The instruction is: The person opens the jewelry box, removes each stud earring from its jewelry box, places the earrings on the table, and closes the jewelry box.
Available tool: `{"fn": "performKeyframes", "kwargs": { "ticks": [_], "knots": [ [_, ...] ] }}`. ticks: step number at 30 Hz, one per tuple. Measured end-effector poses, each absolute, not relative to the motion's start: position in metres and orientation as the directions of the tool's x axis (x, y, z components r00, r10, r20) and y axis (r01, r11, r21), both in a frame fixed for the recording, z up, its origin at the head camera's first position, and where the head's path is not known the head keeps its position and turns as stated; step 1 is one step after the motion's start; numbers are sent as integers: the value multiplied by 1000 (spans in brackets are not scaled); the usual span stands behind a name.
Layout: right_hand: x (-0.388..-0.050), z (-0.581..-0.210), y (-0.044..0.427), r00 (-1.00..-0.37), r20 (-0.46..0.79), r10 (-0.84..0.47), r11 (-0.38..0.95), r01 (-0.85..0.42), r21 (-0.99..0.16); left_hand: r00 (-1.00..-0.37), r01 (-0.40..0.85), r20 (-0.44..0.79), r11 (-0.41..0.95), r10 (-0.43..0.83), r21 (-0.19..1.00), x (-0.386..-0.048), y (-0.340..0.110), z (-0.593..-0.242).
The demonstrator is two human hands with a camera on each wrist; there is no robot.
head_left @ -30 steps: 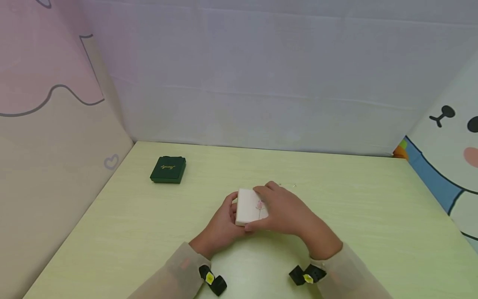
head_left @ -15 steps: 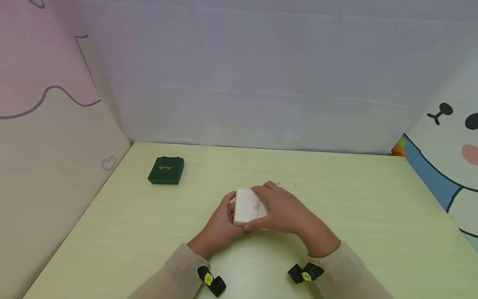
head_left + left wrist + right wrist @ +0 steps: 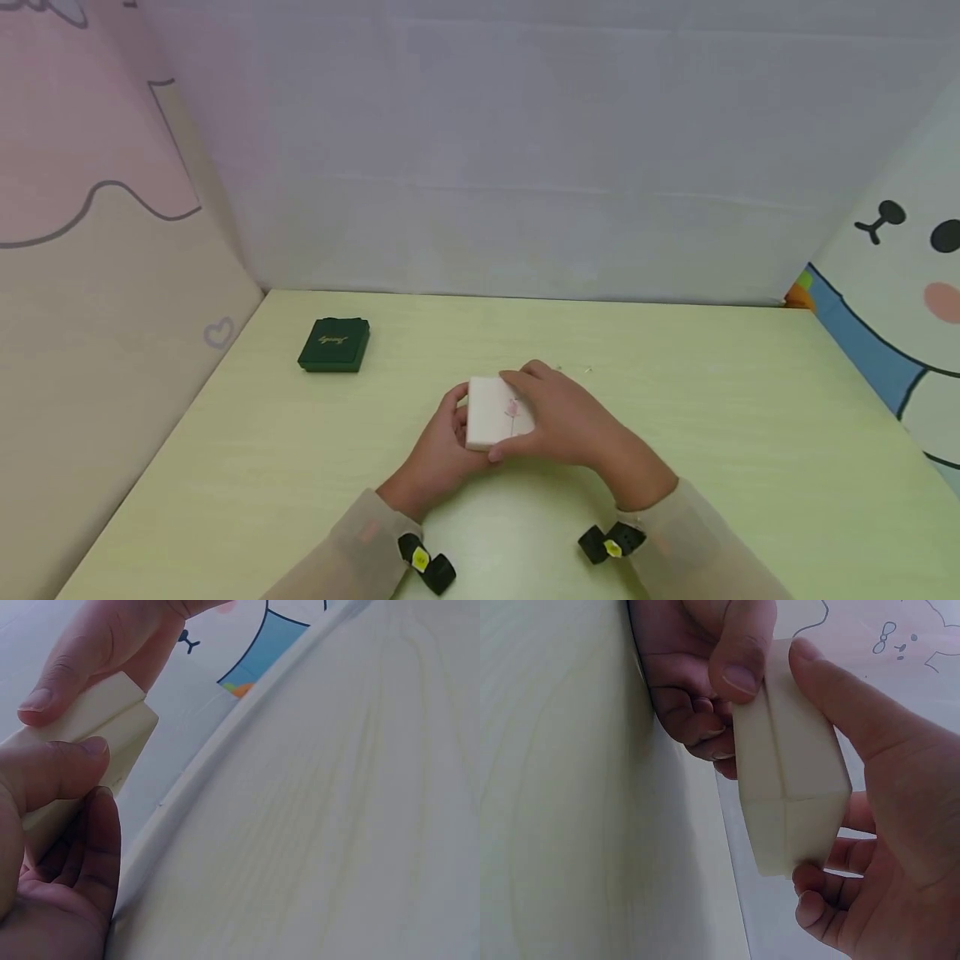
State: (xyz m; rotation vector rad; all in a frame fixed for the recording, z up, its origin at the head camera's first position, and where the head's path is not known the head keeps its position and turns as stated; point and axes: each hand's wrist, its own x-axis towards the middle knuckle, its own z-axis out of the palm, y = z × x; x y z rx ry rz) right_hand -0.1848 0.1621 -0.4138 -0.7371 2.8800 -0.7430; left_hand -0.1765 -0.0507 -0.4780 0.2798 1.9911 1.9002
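Left hand [image 3: 438,458] at 8 o'clock of the white box [image 3: 487,412], grasping it: thumb on one side of the seam [image 3: 780,757], fingers curled in close to the base. Right hand [image 3: 570,425] at 3 to 4 o'clock, clasping the flower-printed part: thumb on the near edge, fingers at the far edge. One hand per side of the seam, so likely each steadies its own half; the left probably bears the weight. Box is in both hands, flower face up, over the middle of the desk [image 3: 300,467]; can't tell if its underside touches.

Black straps [image 3: 426,562] on both sleeves [image 3: 712,550], at 6 o'clock of the hands.

Further out: tiny bits [image 3: 588,370] at 2 o'clock of the box, lying loose, too small to identify. Green box [image 3: 333,346] at 10 o'clock, flat, well apart, gold lettering up; presumably sits there to leave working room. Pale sheet [image 3: 480,167] at 12, bear print [image 3: 885,350] toward 2 to 3.
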Motion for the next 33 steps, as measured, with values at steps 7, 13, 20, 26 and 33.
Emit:
{"fn": "performKeyframes", "kwargs": {
  "ticks": [7,13,20,26,33],
  "knots": [
    [-186,-415,169,-887,7,-461,752,-395,-528,-910,-134,-131,21,392,991,-177,-49,-479],
    [-187,-420,179,-865,3,-501,671,-391,-629,-910,-136,-131,15,393,991,-177,-50,-479],
    [-188,-424,185,-857,7,-516,623,-380,-683,-906,-148,-128,-19,403,989,-178,-49,-476],
    [-189,-424,191,-864,9,-504,628,-374,-682,-900,-137,-140,38,413,990,-180,-45,-474],
    [-190,-426,193,-855,-11,-518,638,-378,-671,-860,-73,-153,179,487,981,-181,-51,-464]
  ]
}}
